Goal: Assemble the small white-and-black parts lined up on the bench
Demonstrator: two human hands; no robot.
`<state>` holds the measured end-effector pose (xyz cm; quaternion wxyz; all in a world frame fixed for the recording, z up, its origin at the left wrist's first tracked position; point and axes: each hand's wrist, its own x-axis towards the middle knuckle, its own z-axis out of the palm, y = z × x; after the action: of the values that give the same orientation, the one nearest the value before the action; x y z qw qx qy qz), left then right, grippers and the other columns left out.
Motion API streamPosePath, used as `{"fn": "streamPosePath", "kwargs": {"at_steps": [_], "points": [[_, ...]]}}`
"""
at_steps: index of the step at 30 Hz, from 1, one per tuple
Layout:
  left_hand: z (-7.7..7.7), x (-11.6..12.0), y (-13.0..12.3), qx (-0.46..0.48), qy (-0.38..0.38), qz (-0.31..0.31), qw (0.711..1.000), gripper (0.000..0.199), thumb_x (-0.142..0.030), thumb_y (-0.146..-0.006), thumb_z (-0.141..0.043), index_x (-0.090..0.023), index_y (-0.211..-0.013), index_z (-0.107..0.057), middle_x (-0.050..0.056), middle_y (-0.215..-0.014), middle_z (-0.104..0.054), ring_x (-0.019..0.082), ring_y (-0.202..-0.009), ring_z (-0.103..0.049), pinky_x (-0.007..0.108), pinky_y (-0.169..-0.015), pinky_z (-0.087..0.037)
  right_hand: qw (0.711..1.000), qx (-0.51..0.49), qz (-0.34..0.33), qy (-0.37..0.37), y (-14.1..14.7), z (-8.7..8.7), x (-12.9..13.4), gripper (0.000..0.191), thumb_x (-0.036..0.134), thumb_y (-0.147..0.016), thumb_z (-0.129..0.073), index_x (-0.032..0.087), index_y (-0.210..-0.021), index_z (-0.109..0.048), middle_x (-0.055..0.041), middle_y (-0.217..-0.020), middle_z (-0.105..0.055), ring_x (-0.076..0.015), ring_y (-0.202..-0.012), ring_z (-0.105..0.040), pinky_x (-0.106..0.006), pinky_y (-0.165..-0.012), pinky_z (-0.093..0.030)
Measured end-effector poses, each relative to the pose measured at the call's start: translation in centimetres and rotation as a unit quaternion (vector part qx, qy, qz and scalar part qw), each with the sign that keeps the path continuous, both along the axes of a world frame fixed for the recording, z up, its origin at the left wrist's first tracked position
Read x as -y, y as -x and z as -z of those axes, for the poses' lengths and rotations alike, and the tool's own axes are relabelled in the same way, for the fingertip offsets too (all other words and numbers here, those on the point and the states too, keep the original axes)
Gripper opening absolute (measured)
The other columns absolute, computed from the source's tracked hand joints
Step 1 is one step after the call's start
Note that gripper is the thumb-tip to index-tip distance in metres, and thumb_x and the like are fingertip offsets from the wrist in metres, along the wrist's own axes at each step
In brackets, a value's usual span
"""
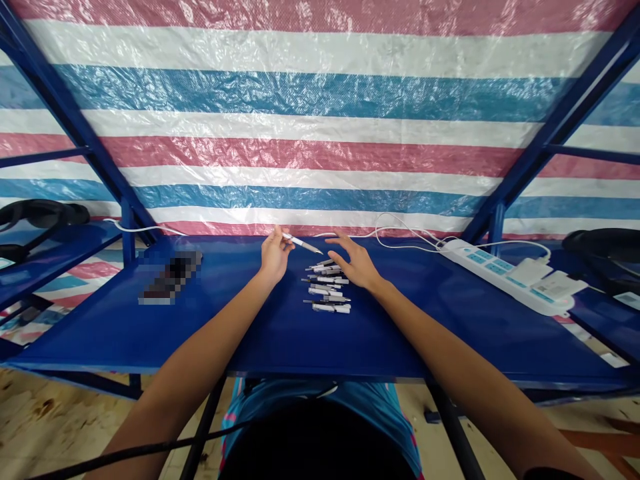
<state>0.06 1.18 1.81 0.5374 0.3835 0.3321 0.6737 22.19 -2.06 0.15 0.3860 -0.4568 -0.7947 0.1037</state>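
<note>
A white pen (302, 244) is pinched in my left hand (276, 256), its thin tip pointing right and slightly down toward my other hand. My right hand (356, 261) has its fingers spread, with nothing between them, just right of the pen's tip. Below the two hands, several white and grey pens and pen parts (330, 307) lie in a loose column on the blue table (390, 340). The fingers of my right hand hover over the upper right end of that column.
A white power strip (505, 277) with plugged-in adapters and white cables lies at the right. A pixelated dark object (173, 277) rests on the left side. Blue metal posts (107, 167) and a striped sheet (310, 160) stand behind the table.
</note>
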Motion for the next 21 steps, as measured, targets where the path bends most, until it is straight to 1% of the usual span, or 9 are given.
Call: {"fn": "streamPosePath", "kwargs": {"at_steps": [4,6,8,10,13,15,18,21], "points": [[0.2,-0.7,0.8,-0.005,0.051,-0.007,0.999,0.047,-0.052,-0.096,-0.069,-0.021,-0.068,-0.049,-0.002,-0.068,-0.055,0.013,-0.066,-0.059,0.024,-0.066,-0.052,1.0,-0.011,0.011,0.0,-0.3,0.4,-0.4,0.048,0.056,-0.101,-0.052,0.028,-0.138,-0.065,-0.01,-0.162,-0.048,-0.034,-0.155,-0.035,-0.057,-0.124,-0.035],[0.1,-0.8,1.0,0.027,0.079,-0.006,0.997,0.049,-0.053,-0.098,-0.066,-0.021,-0.067,-0.046,-0.002,-0.066,-0.054,0.013,-0.066,-0.059,0.025,-0.066,-0.052,1.0,-0.012,0.013,0.0,-0.4,0.5,-0.5,0.049,0.056,-0.101,-0.05,0.027,-0.138,-0.064,-0.0109,-0.163,-0.046,-0.0334,-0.156,-0.035,-0.056,-0.124,-0.035],[-0.2,-0.7,1.0,0.076,0.096,0.001,0.992,0.051,-0.053,-0.101,-0.061,-0.021,-0.066,-0.043,-0.002,-0.063,-0.05,0.013,-0.062,-0.056,0.025,-0.064,-0.052,1.0,-0.011,0.012,0.002,-0.4,0.6,-0.6,0.05,0.056,-0.102,-0.049,0.026,-0.139,-0.064,-0.0118,-0.164,-0.045,-0.033,-0.155,-0.037,-0.055,-0.124,-0.035],[-0.7,-0.5,1.0,0.105,0.088,0.018,0.99,0.052,-0.051,-0.103,-0.058,-0.021,-0.065,-0.039,-0.003,-0.059,-0.045,0.012,-0.055,-0.049,0.024,-0.058,-0.048,1.0,-0.01,0.01,0.003,-0.3,0.6,-0.6,0.05,0.055,-0.102,-0.049,0.025,-0.139,-0.063,-0.0125,-0.164,-0.045,-0.0328,-0.153,-0.04,-0.055,-0.124,-0.035],[-1.1,-0.2,1.2,0.105,0.065,0.049,0.991,0.053,-0.048,-0.105,-0.056,-0.021,-0.063,-0.035,-0.005,-0.054,-0.033,0.01,-0.046,-0.035,0.022,-0.047,-0.038,1.0,-0.009,0.006,0.004,-0.3,0.7,-0.6,0.049,0.055,-0.102,-0.049,0.025,-0.138,-0.064,-0.0127,-0.163,-0.045,-0.0327,-0.152,-0.042,-0.055,-0.124,-0.036],[-1.3,0.0,1.4,0.116,0.073,0.058,0.989,0.053,-0.047,-0.106,-0.053,-0.021,-0.063,-0.036,-0.006,-0.052,-0.026,0.01,-0.043,-0.028,0.021,-0.043,-0.032,1.0,-0.007,0.002,0.008,-0.3,0.8,-0.6,0.05,0.055,-0.102,-0.049,0.026,-0.138,-0.064,-0.0133,-0.163,-0.045,-0.0331,-0.152,-0.042,-0.056,-0.123,-0.036],[-1.3,0.1,1.7,0.146,0.099,0.064,0.982,0.053,-0.047,-0.109,-0.046,-0.021,-0.063,-0.038,-0.006,-0.052,-0.021,0.01,-0.041,-0.022,0.02,-0.038,-0.026,1.0,-0.008,-0.001,0.013,-0.3,1.0,-0.7,0.05,0.056,-0.101,-0.05,0.026,-0.138,-0.064,-0.0136,-0.162,-0.047,-0.0337,-0.153,-0.04,-0.057,-0.122,-0.037],[-1.5,0.2,2.0,0.159,0.115,0.073,0.978,0.057,-0.048,-0.111,-0.035,-0.021,-0.061,-0.036,-0.006,-0.051,-0.019,0.01,-0.039,-0.019,0.021,-0.036,-0.023,1.0,-0.009,-0.002,0.016,-0.4,1.1,-0.8,0.049,0.056,-0.101,-0.051,0.028,-0.139,-0.063,-0.013,-0.161,-0.048,-0.034,-0.152,-0.041,-0.057,-0.122,-0.037]]}}
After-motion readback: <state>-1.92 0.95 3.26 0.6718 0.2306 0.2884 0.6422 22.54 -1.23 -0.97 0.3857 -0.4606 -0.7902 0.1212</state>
